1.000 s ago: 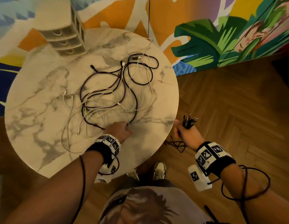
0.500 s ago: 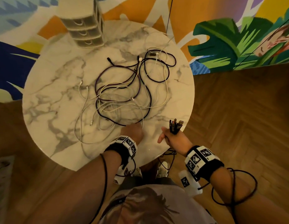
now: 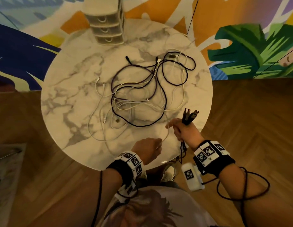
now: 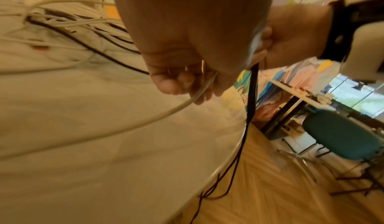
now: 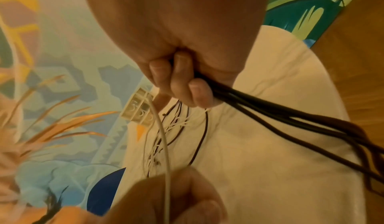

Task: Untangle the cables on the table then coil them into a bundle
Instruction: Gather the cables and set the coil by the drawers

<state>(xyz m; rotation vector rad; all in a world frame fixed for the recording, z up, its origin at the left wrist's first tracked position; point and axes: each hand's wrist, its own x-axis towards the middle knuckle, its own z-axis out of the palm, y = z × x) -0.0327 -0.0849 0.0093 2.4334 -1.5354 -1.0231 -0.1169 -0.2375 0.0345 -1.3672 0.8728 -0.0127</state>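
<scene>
A tangle of dark and white cables (image 3: 139, 99) lies in the middle of the round marble table (image 3: 68, 102). My left hand (image 3: 158, 143) hovers near the table's front edge and pinches a white cable (image 3: 166, 133), which the left wrist view shows between its fingertips (image 4: 187, 101). My right hand (image 3: 176, 130) is just to its right, its fingers curled round a bundle of dark cables (image 5: 270, 112). The plugs (image 3: 190, 115) stick up above the fist and the rest hangs off the table edge. The same white cable (image 5: 164, 145) runs from my right forefinger to my left hand.
A small beige drawer unit (image 3: 108, 27) stands at the table's far edge. A painted mural wall is behind the table, with wooden floor (image 3: 248, 120) around it. My shoes (image 3: 168, 172) are under the near edge. A teal chair (image 4: 343, 135) stands off to the right.
My left hand has drawn back from the tangle toward the near edge, pulling a white cable. My right hand has moved left over the table, and its forefinger now touches that cable.
</scene>
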